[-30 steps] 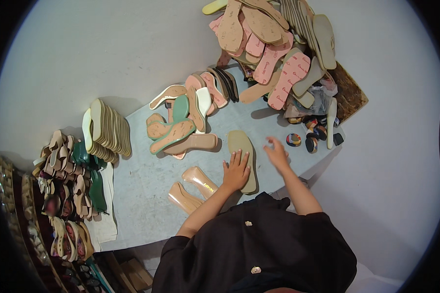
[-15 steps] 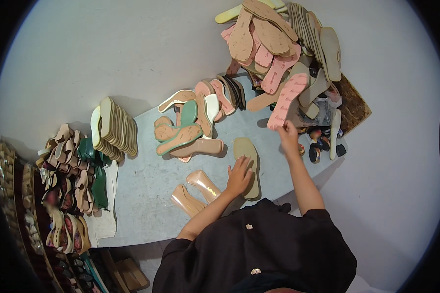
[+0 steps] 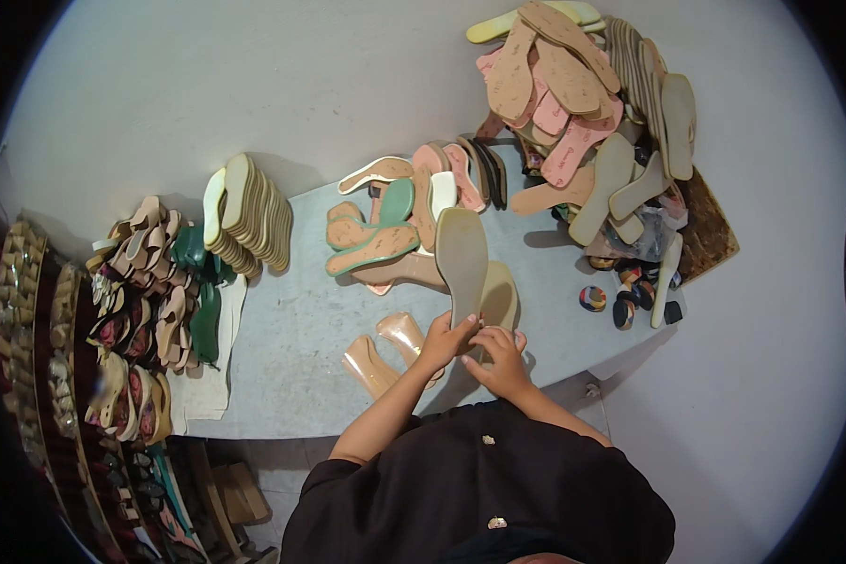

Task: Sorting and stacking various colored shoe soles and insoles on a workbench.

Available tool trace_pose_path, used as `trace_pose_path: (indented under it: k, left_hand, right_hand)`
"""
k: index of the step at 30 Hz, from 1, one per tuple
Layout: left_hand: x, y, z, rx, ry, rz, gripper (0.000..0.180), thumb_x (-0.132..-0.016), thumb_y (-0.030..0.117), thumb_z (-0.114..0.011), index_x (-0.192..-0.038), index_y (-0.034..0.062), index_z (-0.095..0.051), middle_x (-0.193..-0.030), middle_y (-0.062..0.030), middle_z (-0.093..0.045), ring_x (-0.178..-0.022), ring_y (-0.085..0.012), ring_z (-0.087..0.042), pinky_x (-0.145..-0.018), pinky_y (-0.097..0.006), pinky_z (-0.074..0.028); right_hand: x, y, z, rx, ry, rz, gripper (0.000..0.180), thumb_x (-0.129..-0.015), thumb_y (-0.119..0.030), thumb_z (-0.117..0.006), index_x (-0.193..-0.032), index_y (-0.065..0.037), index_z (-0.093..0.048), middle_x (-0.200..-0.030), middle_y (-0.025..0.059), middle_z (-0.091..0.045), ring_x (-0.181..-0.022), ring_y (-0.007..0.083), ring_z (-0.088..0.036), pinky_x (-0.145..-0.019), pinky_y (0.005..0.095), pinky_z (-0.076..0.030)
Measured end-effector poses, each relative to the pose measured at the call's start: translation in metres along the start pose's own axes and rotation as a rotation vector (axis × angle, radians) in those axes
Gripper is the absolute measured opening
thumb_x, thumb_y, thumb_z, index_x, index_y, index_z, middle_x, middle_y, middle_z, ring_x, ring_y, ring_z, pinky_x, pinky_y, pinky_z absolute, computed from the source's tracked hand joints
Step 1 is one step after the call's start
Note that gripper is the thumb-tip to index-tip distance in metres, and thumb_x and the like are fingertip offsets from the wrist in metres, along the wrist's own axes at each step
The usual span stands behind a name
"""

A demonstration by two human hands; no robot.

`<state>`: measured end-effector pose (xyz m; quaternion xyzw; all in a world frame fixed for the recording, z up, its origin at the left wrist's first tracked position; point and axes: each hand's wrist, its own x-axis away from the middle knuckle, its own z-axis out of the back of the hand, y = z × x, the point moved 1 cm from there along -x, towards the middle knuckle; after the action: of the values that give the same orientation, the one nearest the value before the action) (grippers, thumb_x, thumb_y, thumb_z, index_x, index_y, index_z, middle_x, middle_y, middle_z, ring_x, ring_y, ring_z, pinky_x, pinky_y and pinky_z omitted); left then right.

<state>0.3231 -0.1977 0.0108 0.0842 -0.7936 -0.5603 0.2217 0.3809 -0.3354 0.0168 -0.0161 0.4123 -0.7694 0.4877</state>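
Note:
A beige insole [image 3: 462,252] stands raised over the table, its broad toe end pointing away from me. My left hand [image 3: 448,340] grips it near the heel, thumb on the face turned to me. Close beside, my right hand [image 3: 501,362] has its fingers bent around the same heel end, which is partly hidden by both hands. Behind it a second beige insole [image 3: 501,293] lies on the table, partly covered. To the left of my hands rest two glossy tan shoe pieces with clear uppers [image 3: 371,365].
Green, white and pink insoles [image 3: 385,249] lie loosely beyond my hands on the grey table [image 3: 282,376]. A tall heap of insoles [image 3: 564,85] fills the far right. At left stand stacked beige insoles [image 3: 254,211], piled sandals [image 3: 146,310] and a shelf rack [image 3: 28,310].
My right hand has come back from the heap at right, where it held a pink printed insole; no pink face shows now. My left hand has left the insole on the table and grips the raised one.

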Motion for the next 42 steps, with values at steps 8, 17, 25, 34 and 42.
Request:
trace_pose_path:
  k: [8, 17, 25, 34, 42]
  left_hand:
    - [0.019, -0.021, 0.004, -0.095, 0.017, -0.017, 0.033, -0.091, 0.028, -0.053, -0.104, -0.0016, -0.058, -0.094, -0.0057, -0.061, -0.084, -0.0104, -0.055, -0.074, -0.025, -0.046]
    - [0.004, -0.039, -0.024, -1.048, 0.136, -0.055, 0.038, -0.086, 0.035, -0.054, -0.103, 0.0019, -0.059, -0.098, -0.0209, -0.057, -0.09, -0.0377, -0.055, -0.078, -0.042, -0.044]
    - [-0.009, -0.073, -0.014, -0.968, 0.205, -0.402, 0.054, -0.084, 0.026, -0.057, -0.124, -0.0045, -0.04, -0.118, -0.0252, -0.046, -0.111, -0.039, -0.044, -0.095, -0.042, -0.035]
    - [-0.012, -0.083, -0.023, -0.933, 0.147, -0.44, 0.056, -0.086, 0.018, -0.052, -0.13, -0.0082, -0.031, -0.13, -0.0279, -0.036, -0.119, -0.0417, -0.036, -0.101, -0.043, -0.029]
    - [-0.019, -0.085, -0.028, -1.133, 0.115, -0.582, 0.054, -0.088, 0.019, -0.046, -0.135, 0.0008, -0.028, -0.14, -0.0264, -0.022, -0.128, -0.0407, -0.026, -0.102, -0.051, -0.024]
  right_hand:
    - [0.01, 0.016, -0.02, -0.52, 0.142, -0.42, 0.051, -0.077, -0.024, -0.064, -0.12, -0.004, -0.046, -0.095, 0.0077, -0.06, -0.095, 0.0207, -0.055, -0.094, 0.0385, -0.023]
    - [0.032, 0.047, -0.019, -0.109, 0.135, -0.591, 0.049, -0.08, -0.025, -0.061, -0.123, -0.009, -0.047, -0.082, 0.0009, -0.061, -0.088, 0.0162, -0.054, -0.091, 0.0447, -0.021]
    - [0.042, 0.061, -0.033, 0.054, 0.115, -0.542, 0.045, -0.08, -0.023, -0.059, -0.122, -0.011, -0.048, -0.084, 0.0014, -0.058, -0.091, 0.0204, -0.048, -0.086, 0.0451, -0.021]
    - [0.046, 0.058, -0.036, 0.234, 0.168, -0.496, 0.046, -0.082, -0.021, -0.054, -0.125, -0.008, -0.043, -0.105, 0.0096, -0.051, -0.101, 0.0253, -0.042, -0.09, 0.0453, -0.019]
    - [0.038, 0.068, -0.03, 0.24, 0.003, -0.389, 0.047, -0.082, -0.018, -0.048, -0.128, -0.01, -0.044, -0.135, 0.0089, -0.04, -0.127, 0.0329, -0.027, -0.097, 0.0587, -0.013]
